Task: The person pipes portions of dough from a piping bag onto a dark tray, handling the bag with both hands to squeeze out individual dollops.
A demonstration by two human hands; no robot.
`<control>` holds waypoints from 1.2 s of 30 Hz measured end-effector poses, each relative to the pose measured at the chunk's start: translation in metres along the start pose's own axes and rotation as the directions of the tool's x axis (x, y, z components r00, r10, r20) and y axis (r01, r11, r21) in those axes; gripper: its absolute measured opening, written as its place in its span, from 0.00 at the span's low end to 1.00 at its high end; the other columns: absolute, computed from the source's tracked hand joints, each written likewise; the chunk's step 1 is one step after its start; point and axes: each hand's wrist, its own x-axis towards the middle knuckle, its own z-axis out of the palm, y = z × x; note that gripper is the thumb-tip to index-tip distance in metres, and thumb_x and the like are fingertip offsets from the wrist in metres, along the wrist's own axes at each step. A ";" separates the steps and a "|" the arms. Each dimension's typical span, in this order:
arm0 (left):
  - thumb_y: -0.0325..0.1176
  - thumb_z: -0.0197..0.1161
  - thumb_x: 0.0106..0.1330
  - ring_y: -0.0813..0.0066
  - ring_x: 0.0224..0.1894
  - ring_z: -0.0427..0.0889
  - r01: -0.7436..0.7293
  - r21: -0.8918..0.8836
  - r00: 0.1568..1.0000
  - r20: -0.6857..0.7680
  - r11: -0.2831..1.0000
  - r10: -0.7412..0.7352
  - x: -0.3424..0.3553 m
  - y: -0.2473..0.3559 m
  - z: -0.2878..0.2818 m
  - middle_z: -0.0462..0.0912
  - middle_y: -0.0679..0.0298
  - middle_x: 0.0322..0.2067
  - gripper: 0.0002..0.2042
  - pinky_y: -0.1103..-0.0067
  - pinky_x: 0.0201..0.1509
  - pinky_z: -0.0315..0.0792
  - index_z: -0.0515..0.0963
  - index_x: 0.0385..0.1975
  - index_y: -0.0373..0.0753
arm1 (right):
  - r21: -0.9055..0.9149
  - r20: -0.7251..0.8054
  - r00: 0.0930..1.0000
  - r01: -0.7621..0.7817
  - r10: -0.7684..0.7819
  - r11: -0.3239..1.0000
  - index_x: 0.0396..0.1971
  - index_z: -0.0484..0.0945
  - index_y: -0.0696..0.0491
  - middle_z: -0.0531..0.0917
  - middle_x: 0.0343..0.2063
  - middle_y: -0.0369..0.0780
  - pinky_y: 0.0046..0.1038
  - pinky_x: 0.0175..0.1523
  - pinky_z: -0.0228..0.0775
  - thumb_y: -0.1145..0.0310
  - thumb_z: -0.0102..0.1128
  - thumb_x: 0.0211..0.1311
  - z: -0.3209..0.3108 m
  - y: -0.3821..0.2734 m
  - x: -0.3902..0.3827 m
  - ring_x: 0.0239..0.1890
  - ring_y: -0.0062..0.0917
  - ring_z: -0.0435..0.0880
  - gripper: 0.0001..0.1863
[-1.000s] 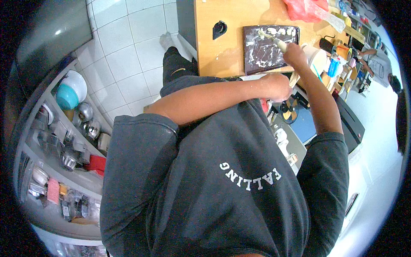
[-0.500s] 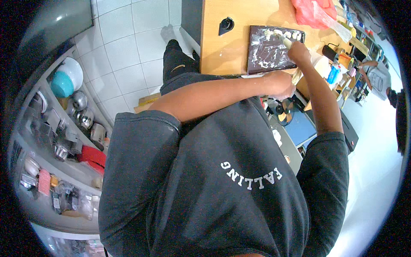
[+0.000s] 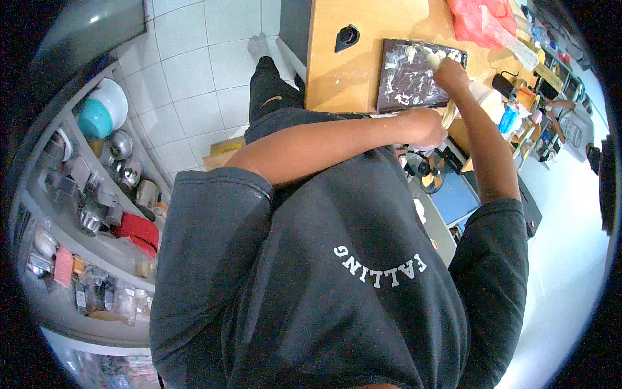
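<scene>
My right hand is closed on a pale piping bag, its narrow end over a dark rectangular tray smeared with white cream, with several cream dollops along its far side. My left hand is closed on a pale, elongated thing, perhaps the bag's other end, below the tray's near right corner. A white tub stands beside it, partly behind my right arm.
The wooden table holds a dark holder, red plastic bags and a blue bottle. A co-worker is at the far right. Shelves of bowls stand left, a fan below the table.
My right hand has shifted slightly toward the tray's far side. The tray and table appear further right in the picture. My left hand stays closed near the same place.
</scene>
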 end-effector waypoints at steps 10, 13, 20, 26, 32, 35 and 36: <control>0.46 0.49 0.65 0.42 0.33 0.83 0.033 0.010 0.996 0.083 0.999 -0.033 -0.009 0.001 0.000 0.82 0.39 0.30 0.24 0.57 0.44 0.76 0.81 0.30 0.27 | 0.020 -0.037 0.997 0.073 -0.072 0.997 0.35 0.81 0.59 0.84 0.36 0.54 0.44 0.49 0.77 0.66 0.55 0.56 0.018 0.001 -0.009 0.42 0.47 0.84 0.13; 0.45 0.49 0.65 0.42 0.33 0.83 0.016 0.002 0.998 0.058 1.000 -0.016 -0.011 0.002 0.002 0.82 0.40 0.29 0.23 0.56 0.43 0.75 0.80 0.30 0.28 | 0.071 -0.093 0.996 0.002 0.005 0.998 0.33 0.81 0.59 0.83 0.35 0.54 0.44 0.48 0.77 0.66 0.55 0.55 0.009 -0.002 -0.020 0.41 0.48 0.84 0.13; 0.42 0.49 0.65 0.43 0.30 0.82 -0.090 0.101 0.988 0.131 0.991 0.077 -0.015 0.008 0.002 0.81 0.42 0.25 0.19 0.55 0.40 0.75 0.80 0.30 0.30 | 0.117 -0.112 0.993 -0.017 0.030 0.993 0.35 0.81 0.59 0.84 0.33 0.53 0.45 0.46 0.76 0.65 0.56 0.54 -0.009 -0.003 -0.043 0.39 0.46 0.85 0.14; 0.42 0.49 0.65 0.41 0.29 0.82 -0.242 0.211 0.962 0.177 0.947 0.206 -0.006 -0.005 0.024 0.81 0.42 0.25 0.19 0.56 0.39 0.75 0.81 0.28 0.31 | 0.155 -0.121 0.989 -0.065 0.084 0.986 0.35 0.81 0.59 0.84 0.35 0.53 0.44 0.47 0.76 0.65 0.56 0.55 -0.003 0.005 -0.049 0.40 0.46 0.85 0.14; 0.44 0.50 0.64 0.42 0.30 0.82 -0.119 0.153 0.981 0.170 0.981 0.092 -0.026 0.018 0.006 0.81 0.42 0.26 0.21 0.57 0.39 0.76 0.81 0.25 0.31 | 0.164 -0.123 0.985 -0.102 0.123 0.981 0.37 0.80 0.57 0.84 0.35 0.53 0.43 0.47 0.76 0.62 0.58 0.55 0.007 0.019 -0.053 0.41 0.44 0.85 0.15; 0.45 0.50 0.64 0.43 0.31 0.82 -0.113 0.168 0.978 0.193 0.979 0.080 -0.029 0.021 0.005 0.81 0.41 0.26 0.22 0.57 0.40 0.76 0.81 0.24 0.31 | 0.170 -0.127 0.989 -0.059 0.082 0.984 0.38 0.80 0.57 0.84 0.36 0.52 0.43 0.47 0.76 0.60 0.60 0.55 0.002 0.022 -0.057 0.41 0.44 0.85 0.17; 0.45 0.49 0.64 0.42 0.31 0.82 -0.112 0.166 0.977 0.201 0.980 0.078 -0.030 0.022 0.004 0.81 0.41 0.26 0.22 0.57 0.41 0.75 0.81 0.24 0.30 | 0.183 -0.112 0.989 -0.076 0.098 0.980 0.38 0.80 0.57 0.84 0.37 0.52 0.43 0.48 0.76 0.59 0.61 0.55 -0.002 0.022 -0.062 0.42 0.44 0.84 0.17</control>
